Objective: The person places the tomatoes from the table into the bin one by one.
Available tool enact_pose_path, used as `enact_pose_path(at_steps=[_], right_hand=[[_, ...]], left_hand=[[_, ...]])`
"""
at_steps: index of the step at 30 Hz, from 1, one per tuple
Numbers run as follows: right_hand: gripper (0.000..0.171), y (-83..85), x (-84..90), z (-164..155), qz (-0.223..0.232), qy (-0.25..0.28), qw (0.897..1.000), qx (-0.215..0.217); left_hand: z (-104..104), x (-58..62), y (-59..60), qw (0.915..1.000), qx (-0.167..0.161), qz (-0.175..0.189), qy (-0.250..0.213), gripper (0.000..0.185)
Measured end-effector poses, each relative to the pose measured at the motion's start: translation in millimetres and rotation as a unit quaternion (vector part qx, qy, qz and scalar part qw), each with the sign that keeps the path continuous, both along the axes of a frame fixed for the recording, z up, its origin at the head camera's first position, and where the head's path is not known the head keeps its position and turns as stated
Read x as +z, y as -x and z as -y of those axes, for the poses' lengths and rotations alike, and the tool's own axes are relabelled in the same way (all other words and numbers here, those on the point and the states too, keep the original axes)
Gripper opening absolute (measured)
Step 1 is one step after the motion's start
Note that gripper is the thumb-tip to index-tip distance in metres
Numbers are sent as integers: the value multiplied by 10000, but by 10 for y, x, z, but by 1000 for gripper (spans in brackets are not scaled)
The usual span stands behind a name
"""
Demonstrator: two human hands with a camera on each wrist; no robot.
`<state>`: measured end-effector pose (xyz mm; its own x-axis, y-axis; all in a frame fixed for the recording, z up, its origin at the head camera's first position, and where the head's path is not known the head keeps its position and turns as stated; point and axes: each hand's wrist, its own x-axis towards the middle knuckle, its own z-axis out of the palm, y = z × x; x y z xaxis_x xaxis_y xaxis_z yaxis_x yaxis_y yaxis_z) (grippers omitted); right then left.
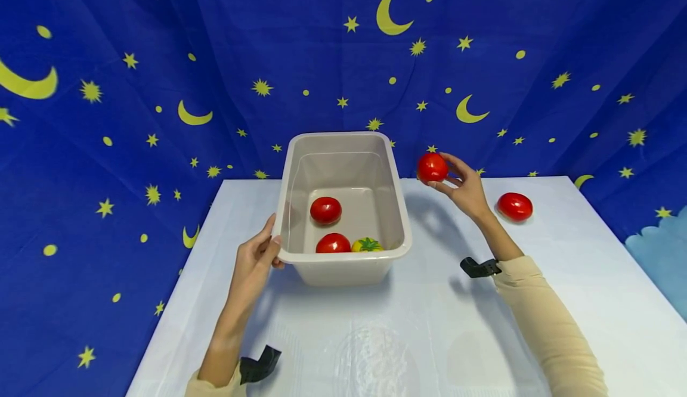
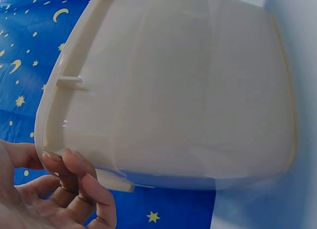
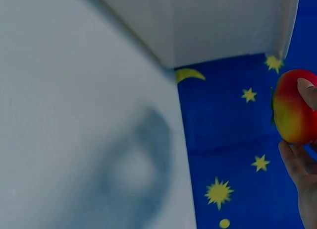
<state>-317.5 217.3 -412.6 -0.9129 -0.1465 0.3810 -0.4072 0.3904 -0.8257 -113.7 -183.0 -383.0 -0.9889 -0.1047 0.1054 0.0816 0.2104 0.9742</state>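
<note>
Head view showed the right hand (image 1: 466, 189) pinching a round red tomato (image 1: 432, 167) in its fingertips, raised right of centre beside the beige plastic tub (image 1: 397, 206). Left hand (image 1: 256, 260) gripped the tub's near-left rim, fingers curled. Another red tomato (image 1: 514, 206) lay on the white table (image 1: 429, 325) at the right.

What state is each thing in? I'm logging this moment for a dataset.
Tub: upright on table, rim gripped by left hand.
Held tomato: lifted, pinched by right hand.
Two tomatoes and yellow fruit: inside tub.
Last tomato: resting on table.
</note>
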Motion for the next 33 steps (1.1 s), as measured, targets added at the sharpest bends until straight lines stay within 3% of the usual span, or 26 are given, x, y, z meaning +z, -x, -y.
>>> enact_pose_path(at_steps=[19, 33], right_hand=[[69, -219, 331, 254, -571, 153, 9965, 588], [67, -311, 388, 397, -668, 719, 9925, 736]], left_hand=[[1, -4, -2, 10000, -34, -42, -60, 50], [10, -28, 9, 10000, -13, -72, -26, 50]])
